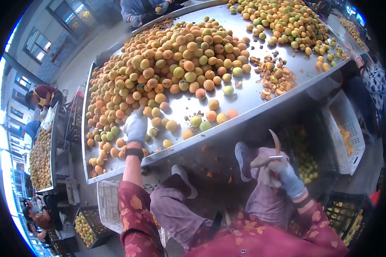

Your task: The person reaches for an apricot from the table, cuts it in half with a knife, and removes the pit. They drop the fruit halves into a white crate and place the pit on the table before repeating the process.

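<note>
A large heap of orange and yellow-green fruit (pixel 176 55) covers much of the metal table (pixel 176 150). My left hand (pixel 136 125), in a pale glove, reaches over the table's near edge and touches fruit at the heap's front; its fingertips are partly hidden among them. Over my knee, off the table, my right hand (pixel 278 171) is gloved and closed round a knife (pixel 275 143), whose curved blade points up. Several loose fruits (pixel 205 126) lie between the heap and the near edge. Cut pieces of fruit (pixel 276 79) form a small pile farther right.
Another person's gloved hands (pixel 136 20) are across the table. A second fruit heap (pixel 287 21) lies at the back right. White crates (pixel 109 205) (pixel 357 150) stand below the table; dark crates (pixel 90 225) hold fruit. Other people are at the left and right.
</note>
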The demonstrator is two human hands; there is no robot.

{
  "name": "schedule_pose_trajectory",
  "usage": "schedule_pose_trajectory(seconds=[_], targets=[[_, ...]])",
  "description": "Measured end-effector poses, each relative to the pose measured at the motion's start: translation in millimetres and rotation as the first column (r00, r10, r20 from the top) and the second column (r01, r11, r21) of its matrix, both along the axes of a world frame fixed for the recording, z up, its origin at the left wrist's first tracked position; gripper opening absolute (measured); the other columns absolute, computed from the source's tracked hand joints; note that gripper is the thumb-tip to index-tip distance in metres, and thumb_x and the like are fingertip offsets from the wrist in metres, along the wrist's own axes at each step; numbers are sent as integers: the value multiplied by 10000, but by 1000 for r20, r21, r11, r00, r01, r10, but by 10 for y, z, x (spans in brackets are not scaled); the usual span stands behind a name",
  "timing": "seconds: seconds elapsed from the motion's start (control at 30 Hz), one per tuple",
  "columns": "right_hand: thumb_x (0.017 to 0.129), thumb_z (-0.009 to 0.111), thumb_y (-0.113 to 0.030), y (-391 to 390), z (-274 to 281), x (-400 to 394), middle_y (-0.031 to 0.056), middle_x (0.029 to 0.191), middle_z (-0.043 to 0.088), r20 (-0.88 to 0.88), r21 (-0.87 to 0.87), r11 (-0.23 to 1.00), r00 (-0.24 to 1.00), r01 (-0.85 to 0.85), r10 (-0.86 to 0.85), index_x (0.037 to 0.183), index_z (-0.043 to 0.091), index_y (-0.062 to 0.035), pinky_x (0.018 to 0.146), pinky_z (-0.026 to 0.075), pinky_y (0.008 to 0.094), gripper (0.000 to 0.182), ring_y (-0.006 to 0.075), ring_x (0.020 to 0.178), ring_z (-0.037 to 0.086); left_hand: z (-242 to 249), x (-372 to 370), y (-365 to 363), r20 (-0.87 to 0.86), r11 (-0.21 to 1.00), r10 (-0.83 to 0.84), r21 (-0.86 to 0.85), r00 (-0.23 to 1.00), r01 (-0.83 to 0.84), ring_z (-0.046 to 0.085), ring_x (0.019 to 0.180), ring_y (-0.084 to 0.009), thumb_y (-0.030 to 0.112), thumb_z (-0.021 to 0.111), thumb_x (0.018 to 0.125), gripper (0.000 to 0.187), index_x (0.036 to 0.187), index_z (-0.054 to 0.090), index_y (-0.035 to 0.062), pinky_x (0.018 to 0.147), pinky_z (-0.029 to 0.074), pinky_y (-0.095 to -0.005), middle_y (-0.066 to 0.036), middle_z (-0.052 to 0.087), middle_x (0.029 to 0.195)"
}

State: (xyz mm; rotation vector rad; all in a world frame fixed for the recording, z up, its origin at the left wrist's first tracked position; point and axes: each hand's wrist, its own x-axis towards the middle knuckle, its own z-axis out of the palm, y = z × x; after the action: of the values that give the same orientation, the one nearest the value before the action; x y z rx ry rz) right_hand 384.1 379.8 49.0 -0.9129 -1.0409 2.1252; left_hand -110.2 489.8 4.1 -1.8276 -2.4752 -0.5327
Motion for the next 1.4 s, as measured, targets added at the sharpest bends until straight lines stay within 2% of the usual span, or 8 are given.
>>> schedule_pose_trajectory(seconds=[0.17,0.5,0.6,0.63,0.7,0.77,1.07,1.4], targets=[[915,558,-370,17,32,-18,78,587,639,51,-13,1000,999,10,-9,1098,659,65,357,290,184,482,50,360,397,-284,-79,281,-264,993,-18,-121,964,-14,658,917,-354,237,556,861,332,1176,624,157,780,520,-451,-148,681,1031],[922,495,-263,-33,14,-28,121,647,652,12,21,1000,1000,13,-13,1165,611,94,344,297,189,447,65,359,404,-264,-137,280,-146,993,78,-74,986,-89,644,930,-402,228,630,790,374,1148,603,123,789,522,-471,-226,631,1049],[961,473,-224,-48,-147,49,130,738,686,-88,-34,997,994,-64,60,1316,513,45,371,324,195,447,76,366,395,-86,-157,42,-132,975,-7,221,991,36,611,883,-371,229,667,730,428,1129,627,78,804,506,-440,-202,638,1004],[985,462,-255,-50,-197,49,134,763,692,-101,-36,996,992,-85,81,1356,476,29,378,334,191,468,70,376,405,56,-168,-20,104,978,-49,206,993,26,612,933,-369,241,684,712,443,1115,640,63,842,499,-423,-211,642,1026],[993,461,-275,-100,-59,8,135,767,692,-84,-20,998,995,-62,60,1370,462,17,371,332,190,478,69,384,410,489,100,-341,371,972,38,203,928,-121,642,949,-303,239,676,747,449,1138,632,23,868,504,-375,-182,669,968],[1014,443,-364,-149,-124,-11,134,775,693,-107,19,997,992,-71,72,1408,438,-52,340,315,195,503,64,394,421,634,187,-622,814,955,-195,285,547,-83,635,783,-156,163,599,837,370,1151,602,-34,736,514,-268,-77,657,932],[981,478,-486,-452,-374,-362,94,905,689,72,255,966,996,36,-56,1343,507,-118,413,388,196,517,88,423,485,793,1204,-2044,953,953,-297,299,62,-39,544,747,-133,305,544,908,392,1180,585,26,633,469,-258,-59,607,984],[936,511,-542,-983,166,-518,49,839,688,467,170,953,872,-253,148,1204,582,-137,505,426,253,491,121,547,548,255,1658,-2629,923,978,-207,197,-325,-62,584,964,-185,405,489,974,533,1362,464,40,640,477,-273,-95,589,1225]])
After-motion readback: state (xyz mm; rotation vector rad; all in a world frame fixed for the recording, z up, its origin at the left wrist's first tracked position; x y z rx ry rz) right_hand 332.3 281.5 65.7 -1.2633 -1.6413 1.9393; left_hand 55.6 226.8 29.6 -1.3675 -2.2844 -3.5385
